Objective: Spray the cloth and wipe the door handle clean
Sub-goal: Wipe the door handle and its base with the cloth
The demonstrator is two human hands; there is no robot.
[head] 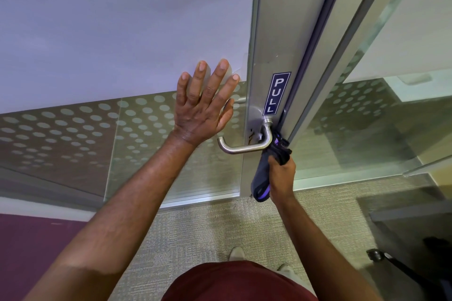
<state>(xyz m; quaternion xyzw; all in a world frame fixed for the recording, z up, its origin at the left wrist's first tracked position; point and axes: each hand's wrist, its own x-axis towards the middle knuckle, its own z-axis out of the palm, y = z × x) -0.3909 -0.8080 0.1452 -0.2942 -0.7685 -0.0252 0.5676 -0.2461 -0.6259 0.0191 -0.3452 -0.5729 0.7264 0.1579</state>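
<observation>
A silver lever door handle [247, 146] sits on a metal door frame [274, 32], just below a blue "PULL" sign [276, 93]. The right hand [282, 171], below and right of the handle, grips a bunched dark blue and purple cloth [265, 173] pressed against the handle's bend. The left hand [205, 107], left of the handle, lies flat with fingers spread on the frosted, dotted glass door [97, 56].

The left hand [204, 107] is reaching forward on an outstretched bare arm, fingers spread straight, palm facing away. The right hand [281, 168] is extending lower, fingers curling tight, gripping a bunched dark grey and purple cloth [263, 173].
</observation>
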